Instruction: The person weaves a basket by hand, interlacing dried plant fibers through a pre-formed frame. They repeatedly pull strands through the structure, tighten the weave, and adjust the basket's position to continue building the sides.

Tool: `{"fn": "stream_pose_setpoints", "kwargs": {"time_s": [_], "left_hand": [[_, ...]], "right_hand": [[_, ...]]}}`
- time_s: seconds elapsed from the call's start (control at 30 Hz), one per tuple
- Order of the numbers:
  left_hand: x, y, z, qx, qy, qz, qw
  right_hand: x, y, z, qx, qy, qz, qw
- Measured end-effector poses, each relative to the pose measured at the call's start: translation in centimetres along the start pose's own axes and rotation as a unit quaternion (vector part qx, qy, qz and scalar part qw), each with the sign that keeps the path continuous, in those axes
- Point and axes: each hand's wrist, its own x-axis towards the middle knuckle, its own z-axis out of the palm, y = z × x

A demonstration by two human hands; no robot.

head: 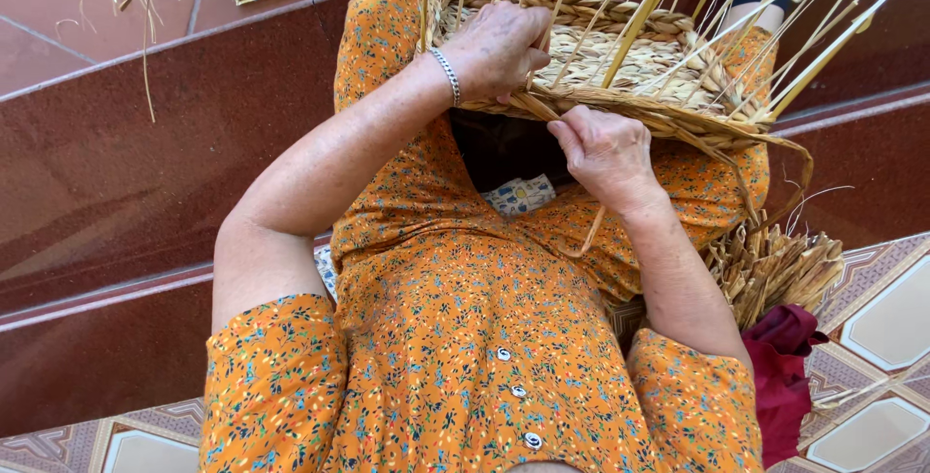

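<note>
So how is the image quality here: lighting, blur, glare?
Head view: soft even daylight, no glare; left hand and right hand sharp on the half-woven straw basket on its yellow frame; soft shadow beneath it; wide-angle stretch at the edges.

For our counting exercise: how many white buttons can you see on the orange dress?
3: the top button, the middle button and the lowest button, in a line down the dress front; more may lie beyond the frame.
</note>
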Motion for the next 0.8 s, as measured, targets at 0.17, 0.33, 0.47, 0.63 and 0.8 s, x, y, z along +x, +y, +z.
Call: {"fn": "stream_pose_setpoints", "kwargs": {"time_s": [0.17, 0.33, 0.47, 0.63, 0.8], "left_hand": [[-0.5, -0.4, 0.1, -0.009, -0.034, 0.006, 0.999], [-3.1, 0.0, 0.2, 0.006, 0.066, 0.139, 0.988], [-6.3, 0.9, 1.5, 0.076, 0.090, 0.159, 0.980], [-7.9, 0.8, 2.4, 0.113, 0.111, 0.186, 0.970], [-4.0, -0.4, 3.4, 0.057, 0.098, 0.041, 0.993]], "right_hand": [[-0.2, -0.8, -2.1, -0.014, 0.090, -0.048, 0.995], [1.2, -0.4, -1.4, -0.094, 0.150, -0.060, 0.982], [2.4, 0.5, 1.0, -0.092, 0.184, -0.018, 0.978], [2.5, 0.8, 2.2, -0.100, 0.205, -0.013, 0.974], [1.5, -0.1, 1.7, -0.047, 0.180, -0.010, 0.982]]}}
